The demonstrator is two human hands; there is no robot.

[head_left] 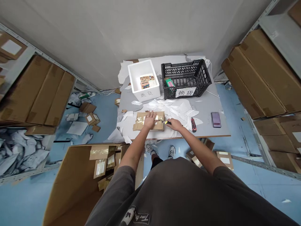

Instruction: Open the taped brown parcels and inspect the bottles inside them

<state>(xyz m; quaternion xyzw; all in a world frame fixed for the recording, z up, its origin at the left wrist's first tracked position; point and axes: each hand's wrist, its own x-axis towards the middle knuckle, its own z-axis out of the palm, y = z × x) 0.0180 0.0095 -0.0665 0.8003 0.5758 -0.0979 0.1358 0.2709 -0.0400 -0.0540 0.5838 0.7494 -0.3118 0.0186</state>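
Observation:
A taped cardboard box (pixel 140 117) lies flat near the front edge of the table. My left hand (pixel 150 119) rests on top of it, fingers stretched out over the tape. At the box's right end, my right hand (pixel 174 124) is closed around a utility knife (pixel 167 122) with a yellow and black handle. The knife's tip points left at the box's right edge; whether the blade touches it is too small to tell. A red and black tool (pixel 193 125) lies on the table to the right of my right hand.
Behind the box stand a white foam bin (pixel 148 96) with small packages and a black plastic crate (pixel 185 84). Torn white paper (pixel 181 108) covers the table's middle. A phone (pixel 216 119) lies right. A large open carton (pixel 70 175) stands at my left; shelves with boxes flank both sides.

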